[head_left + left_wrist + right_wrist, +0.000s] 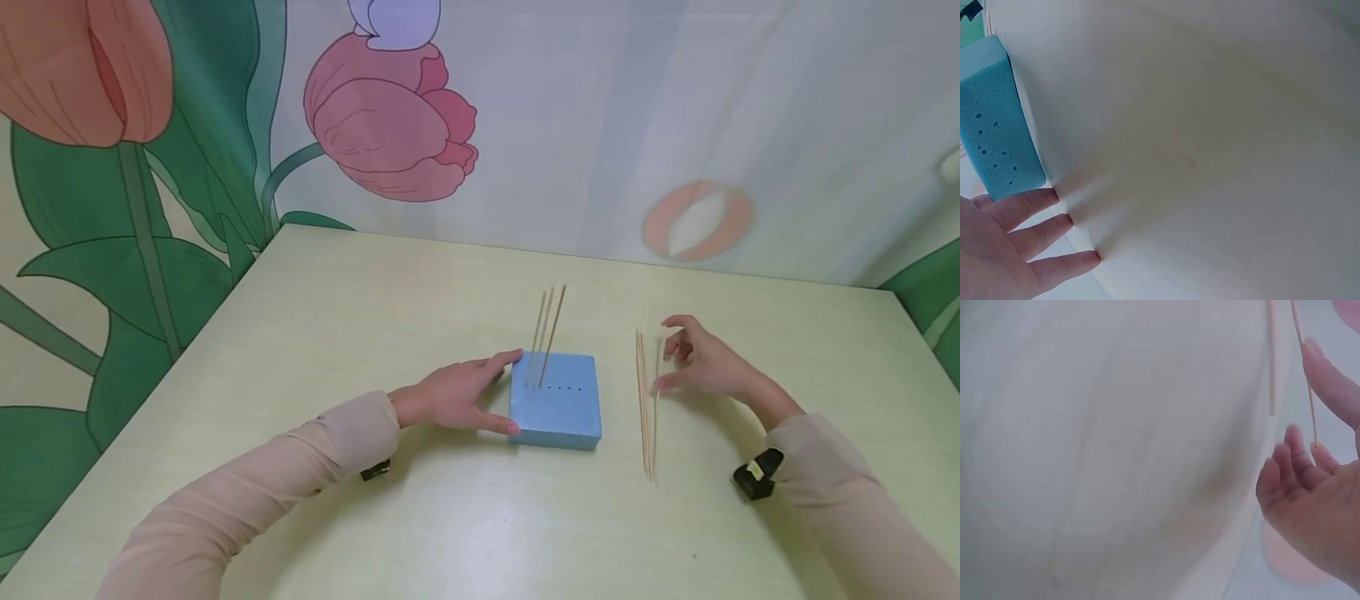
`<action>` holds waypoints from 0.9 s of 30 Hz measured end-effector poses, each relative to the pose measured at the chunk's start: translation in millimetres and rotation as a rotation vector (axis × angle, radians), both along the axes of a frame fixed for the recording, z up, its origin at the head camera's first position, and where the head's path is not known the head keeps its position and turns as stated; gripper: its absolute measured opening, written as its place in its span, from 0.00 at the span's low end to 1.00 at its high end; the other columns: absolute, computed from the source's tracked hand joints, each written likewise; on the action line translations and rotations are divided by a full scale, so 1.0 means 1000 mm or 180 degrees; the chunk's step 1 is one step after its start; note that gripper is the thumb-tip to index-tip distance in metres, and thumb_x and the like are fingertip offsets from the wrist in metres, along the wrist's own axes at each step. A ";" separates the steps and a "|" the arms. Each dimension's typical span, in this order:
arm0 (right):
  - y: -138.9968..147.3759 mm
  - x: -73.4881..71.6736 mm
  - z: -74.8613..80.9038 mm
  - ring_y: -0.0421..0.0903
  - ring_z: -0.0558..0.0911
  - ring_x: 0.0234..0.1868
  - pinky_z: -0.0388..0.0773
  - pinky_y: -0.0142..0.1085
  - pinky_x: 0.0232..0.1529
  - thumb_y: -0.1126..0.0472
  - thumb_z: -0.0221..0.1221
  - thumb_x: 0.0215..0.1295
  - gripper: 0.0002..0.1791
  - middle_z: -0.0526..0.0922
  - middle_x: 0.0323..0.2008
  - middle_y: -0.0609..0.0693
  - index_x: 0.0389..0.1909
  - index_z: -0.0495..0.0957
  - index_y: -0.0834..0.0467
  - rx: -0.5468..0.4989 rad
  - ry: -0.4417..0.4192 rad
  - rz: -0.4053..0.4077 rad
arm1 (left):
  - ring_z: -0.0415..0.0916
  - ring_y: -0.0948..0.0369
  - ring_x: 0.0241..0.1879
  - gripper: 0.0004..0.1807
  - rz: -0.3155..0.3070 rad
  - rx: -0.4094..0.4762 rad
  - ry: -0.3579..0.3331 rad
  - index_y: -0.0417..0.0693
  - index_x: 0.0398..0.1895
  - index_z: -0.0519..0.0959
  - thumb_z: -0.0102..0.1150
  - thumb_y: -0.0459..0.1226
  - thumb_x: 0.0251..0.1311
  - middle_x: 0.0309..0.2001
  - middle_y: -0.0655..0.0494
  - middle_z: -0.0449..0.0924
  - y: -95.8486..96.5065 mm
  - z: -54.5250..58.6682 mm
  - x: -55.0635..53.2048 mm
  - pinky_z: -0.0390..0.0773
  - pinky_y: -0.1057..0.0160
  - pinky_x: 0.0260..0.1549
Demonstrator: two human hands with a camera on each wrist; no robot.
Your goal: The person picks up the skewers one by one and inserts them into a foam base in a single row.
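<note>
A blue foam block (555, 412) lies on the table with a row of small holes across its top. Three thin wooden skewers (556, 327) stand in the left end of that row, leaning slightly right. My left hand (459, 395) is at the block's left side, fingers spread, with the index finger by the far corner and the thumb touching the near one. To the right, my right hand (708, 364) pinches one skewer (1311, 403) between thumb and index finger, its other fingers loosely curled. Beside it lies a small bunch of skewers (642, 400).
The pale table (450, 525) meets a floral-printed cloth (540, 125) along its far edge. A black wrist device (757, 473) sits under the right cuff, and another black device (376, 470) shows below the left cuff.
</note>
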State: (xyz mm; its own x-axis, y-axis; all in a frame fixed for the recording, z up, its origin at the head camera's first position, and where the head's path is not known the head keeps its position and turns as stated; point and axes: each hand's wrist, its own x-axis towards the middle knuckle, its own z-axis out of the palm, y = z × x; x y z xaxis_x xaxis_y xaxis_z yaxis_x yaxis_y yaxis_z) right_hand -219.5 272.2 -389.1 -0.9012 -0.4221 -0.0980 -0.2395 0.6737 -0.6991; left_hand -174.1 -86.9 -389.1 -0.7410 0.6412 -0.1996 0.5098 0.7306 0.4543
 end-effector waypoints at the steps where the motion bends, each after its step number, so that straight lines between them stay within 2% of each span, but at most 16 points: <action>1: 0.001 0.001 0.001 0.48 0.69 0.37 0.67 0.35 0.40 0.63 0.70 0.46 0.47 0.72 0.38 0.59 0.61 0.49 0.70 -0.0088 -0.0022 -0.0026 | 0.57 0.55 0.64 0.56 0.0000 -0.0002 0.0002 0.54 0.72 0.39 0.57 0.65 0.46 0.67 0.48 0.56 0.000 0.000 0.000 0.62 0.56 0.58; 5: 0.003 0.004 0.006 0.42 0.75 0.32 0.73 0.29 0.34 0.70 0.66 0.49 0.48 0.73 0.35 0.60 0.64 0.43 0.66 -0.0572 -0.0260 -0.0121 | 0.58 0.54 0.64 0.56 0.0007 -0.0016 0.0003 0.54 0.72 0.39 0.57 0.65 0.46 0.66 0.48 0.57 0.000 0.001 0.000 0.63 0.55 0.57; 8: 0.002 0.008 0.008 0.39 0.77 0.30 0.76 0.30 0.32 0.73 0.64 0.50 0.50 0.74 0.33 0.60 0.67 0.40 0.64 -0.0864 -0.0359 -0.0159 | 0.58 0.55 0.64 0.56 0.0010 -0.0019 0.0000 0.54 0.72 0.39 0.57 0.65 0.46 0.66 0.48 0.58 0.000 0.001 0.000 0.63 0.55 0.57; 16: -0.003 0.022 0.018 0.42 0.81 0.29 0.78 0.32 0.33 0.76 0.61 0.52 0.49 0.78 0.31 0.58 0.70 0.41 0.61 -0.1094 0.0043 -0.0133 | 0.58 0.55 0.64 0.56 0.0021 0.0001 -0.0044 0.55 0.72 0.39 0.57 0.65 0.46 0.66 0.49 0.57 0.000 0.000 0.000 0.62 0.56 0.57; 24: -0.006 0.031 0.030 0.42 0.82 0.29 0.79 0.32 0.31 0.77 0.59 0.54 0.49 0.79 0.31 0.55 0.71 0.42 0.53 -0.1324 0.0280 -0.0190 | 0.58 0.56 0.64 0.56 0.0016 -0.0018 -0.0019 0.55 0.72 0.39 0.57 0.65 0.46 0.66 0.49 0.58 0.001 -0.001 0.000 0.62 0.56 0.57; 27: -0.008 0.036 0.033 0.41 0.81 0.28 0.78 0.31 0.30 0.76 0.59 0.54 0.50 0.80 0.31 0.51 0.71 0.42 0.52 -0.1376 0.0357 -0.0234 | 0.58 0.55 0.64 0.56 0.0009 -0.0008 -0.0023 0.54 0.72 0.39 0.57 0.64 0.46 0.66 0.49 0.58 0.001 -0.001 0.000 0.62 0.56 0.57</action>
